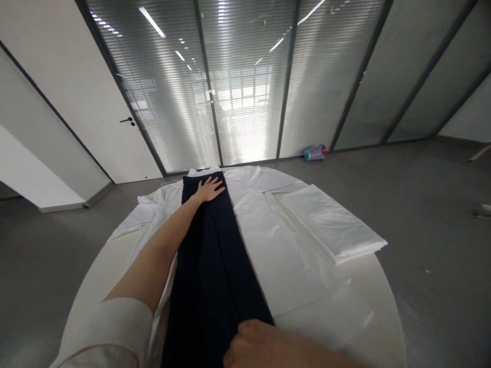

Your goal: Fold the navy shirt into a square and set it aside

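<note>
A pair of dark navy trousers (215,255) lies lengthwise over white cloth on a round table (383,306). My left hand (209,190) rests flat on the far end of the trousers, fingers spread. Close to me, my right hand (261,345) is closed at the right edge of the trousers, seemingly pinching the dark fabric; its fingertips are mostly hidden. White cloth (264,245) spreads beneath and to the right of the trousers. The trousers' near end runs out of the bottom of the view.
A folded white cloth (333,225) sits on the table's right side, its corner reaching past the edge. Beyond stand a glass partition with blinds (245,92) and a white door (88,92). A blue and red patterned object (315,153) lies on the grey floor (433,214).
</note>
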The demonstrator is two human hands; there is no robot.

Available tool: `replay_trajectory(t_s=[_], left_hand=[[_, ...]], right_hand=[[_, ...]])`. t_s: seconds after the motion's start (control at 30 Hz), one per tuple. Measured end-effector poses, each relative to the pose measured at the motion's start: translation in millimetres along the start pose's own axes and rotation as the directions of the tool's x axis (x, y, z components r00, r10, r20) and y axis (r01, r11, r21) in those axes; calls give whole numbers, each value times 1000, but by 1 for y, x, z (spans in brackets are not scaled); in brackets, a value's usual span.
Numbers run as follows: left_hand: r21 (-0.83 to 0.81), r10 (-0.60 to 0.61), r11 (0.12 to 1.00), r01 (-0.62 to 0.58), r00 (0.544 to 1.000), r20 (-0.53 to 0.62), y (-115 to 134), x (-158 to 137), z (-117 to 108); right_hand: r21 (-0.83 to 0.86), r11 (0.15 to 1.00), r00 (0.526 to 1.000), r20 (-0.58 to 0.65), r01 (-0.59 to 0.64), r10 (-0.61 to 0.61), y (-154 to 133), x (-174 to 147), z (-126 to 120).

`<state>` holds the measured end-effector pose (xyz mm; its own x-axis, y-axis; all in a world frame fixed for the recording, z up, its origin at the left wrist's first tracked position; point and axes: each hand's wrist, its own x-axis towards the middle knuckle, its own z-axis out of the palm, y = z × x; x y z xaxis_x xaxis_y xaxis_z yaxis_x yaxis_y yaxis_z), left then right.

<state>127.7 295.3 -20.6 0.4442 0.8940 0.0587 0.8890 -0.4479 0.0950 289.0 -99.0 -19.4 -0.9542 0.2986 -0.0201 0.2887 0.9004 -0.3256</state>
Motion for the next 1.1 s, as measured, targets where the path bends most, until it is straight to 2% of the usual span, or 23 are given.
replay_trajectory(t_s=[0.1,0.17,0.23,0.3,0.33,0.4,0.5,0.57,0.63,0.7,0.77,0.83,0.9,0.97,1.03,1.1], left_hand=[[1,62,998,-63,983,-174,9,-13,-11],[-8,141,989,-148,952,-273,17,-31,-20],[-12,248,965,-263,922,-297,27,-57,-29],[-12,337,934,-357,893,-299,38,-92,-35],[-21,362,923,-385,882,-301,43,-111,-37],[-73,369,910,-408,877,-308,55,-153,-39],[-158,380,891,-425,890,-252,70,-214,-40],[-182,409,881,-436,897,-168,80,-249,-40],[-194,453,867,-459,888,-76,90,-279,-38],[-206,517,838,-506,856,1,102,-304,-35],[-223,568,806,-548,822,32,115,-327,-31],[-241,583,791,-562,813,19,129,-348,-29],[-255,593,777,-575,805,-6,141,-367,-30],[-267,631,746,-610,775,-10,151,-381,-33],[-280,666,716,-639,746,1,157,-390,-38],[-292,676,710,-641,736,28,160,-393,-42]], right_hand=[[80,993,996,-17,88,-87,-3,-4,-25],[162,978,986,-116,135,-116,-4,-4,-40],[178,982,969,-246,64,-19,-6,-1,-49],[159,983,929,-342,-90,140,-8,2,-53],[154,978,917,-352,-144,190,-8,3,-53],[149,975,936,-288,-165,203,-9,3,-52],[159,983,980,-161,-93,119,-8,0,-54],[199,977,980,-169,-74,108,-8,-2,-58],[243,967,949,-282,-74,143,-9,-3,-62],[271,960,886,-427,-65,181,-8,-2,-65],[290,955,821,-530,-58,211,-5,0,-65],[290,954,793,-561,-80,237,2,5,-66],[266,955,798,-544,-131,261,14,13,-69],[213,958,827,-490,-194,277,31,26,-74],[129,957,851,-437,-260,290,50,43,-77],[25,944,861,-404,-328,310,71,59,-77]])
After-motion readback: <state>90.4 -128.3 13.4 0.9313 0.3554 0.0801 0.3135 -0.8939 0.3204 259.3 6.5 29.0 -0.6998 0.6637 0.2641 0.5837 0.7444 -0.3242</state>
